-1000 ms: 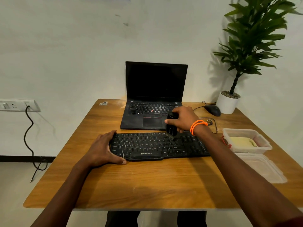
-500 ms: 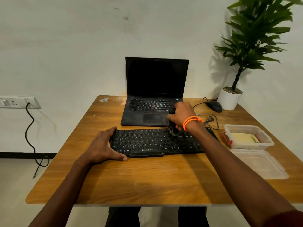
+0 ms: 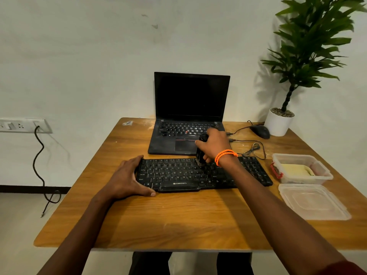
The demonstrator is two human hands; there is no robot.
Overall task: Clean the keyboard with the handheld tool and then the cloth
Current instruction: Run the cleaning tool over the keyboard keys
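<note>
A black keyboard (image 3: pixel 178 174) lies across the middle of the wooden table (image 3: pixel 178 219). My right hand (image 3: pixel 215 144), with an orange band at the wrist, grips a small black handheld tool (image 3: pixel 200 154) upright, its lower end on the keys near the keyboard's top row, right of centre. My left hand (image 3: pixel 127 178) holds the keyboard's left end, fingers over the top edge and thumb along the front edge. A yellow cloth (image 3: pixel 296 169) lies folded inside a clear plastic box (image 3: pixel 325 173) at the right.
An open black laptop (image 3: pixel 188 116) stands just behind the keyboard. A black mouse (image 3: pixel 260 131), its coiled cable (image 3: pixel 254 149) and a potted plant (image 3: pixel 279 122) occupy the back right. The box's clear lid (image 3: pixel 313 202) lies near the right edge.
My right hand has drawn the tool a little away from me, toward the keyboard's top row. My left hand stays at the left end. The camera has tilted slightly.
</note>
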